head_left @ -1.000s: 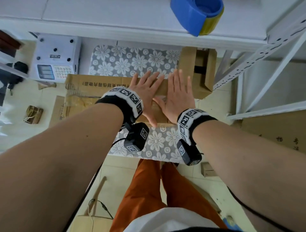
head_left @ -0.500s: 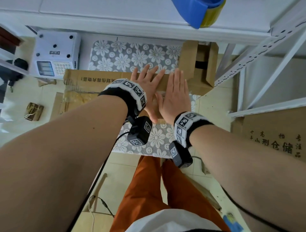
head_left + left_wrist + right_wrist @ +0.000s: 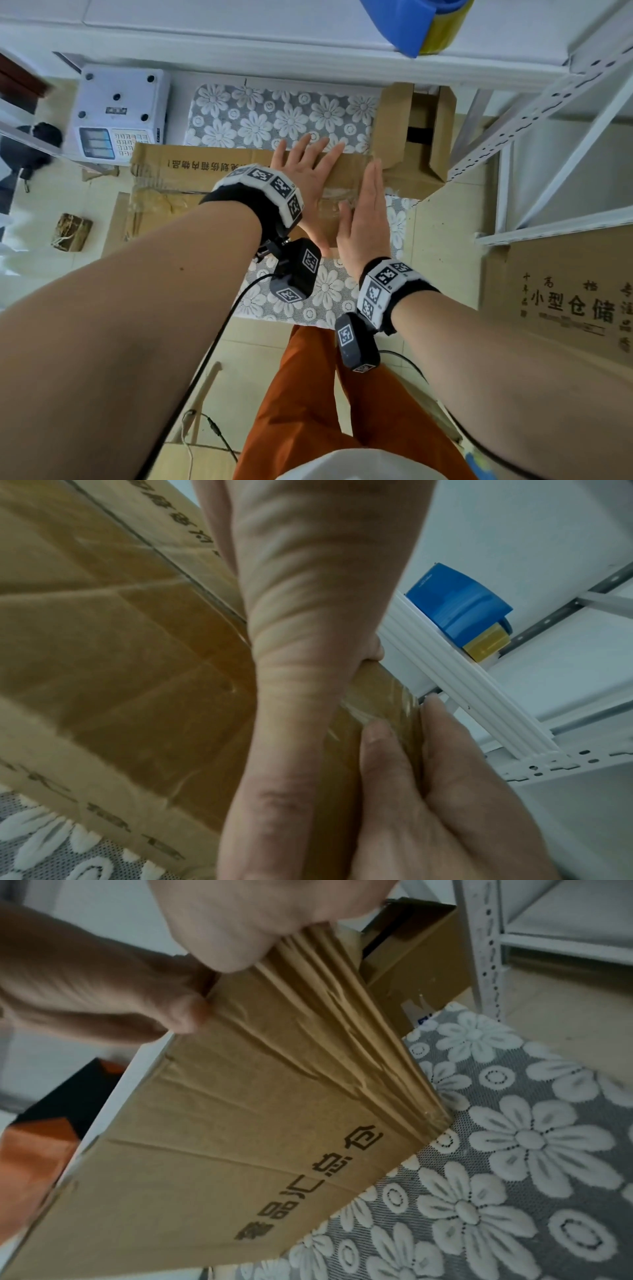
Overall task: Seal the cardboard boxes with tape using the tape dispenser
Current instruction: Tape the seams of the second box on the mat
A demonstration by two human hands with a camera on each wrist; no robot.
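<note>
A long cardboard box [image 3: 191,168] lies on the flower-patterned table mat [image 3: 274,116], with shiny tape [image 3: 329,202] along its top seam. My left hand [image 3: 308,171] lies flat on the box top near its right end, fingers spread. My right hand [image 3: 368,212] stands edge-on with straight fingers, pressing the wrinkled tape end [image 3: 342,1042] against the box's right end face, thumb on top. The blue tape dispenser [image 3: 414,20] with a yellow roll stands on the white shelf above, away from both hands.
An open cardboard box [image 3: 424,144] stands right behind the taped one. A white scale [image 3: 116,113] sits at the left. White metal shelf posts [image 3: 548,113] rise on the right, with printed flat cardboard [image 3: 565,301] leaning below them.
My right hand has slid from lying flat on the box top to the right end, turning edge-on over the corner. My left hand stays flat on top.
</note>
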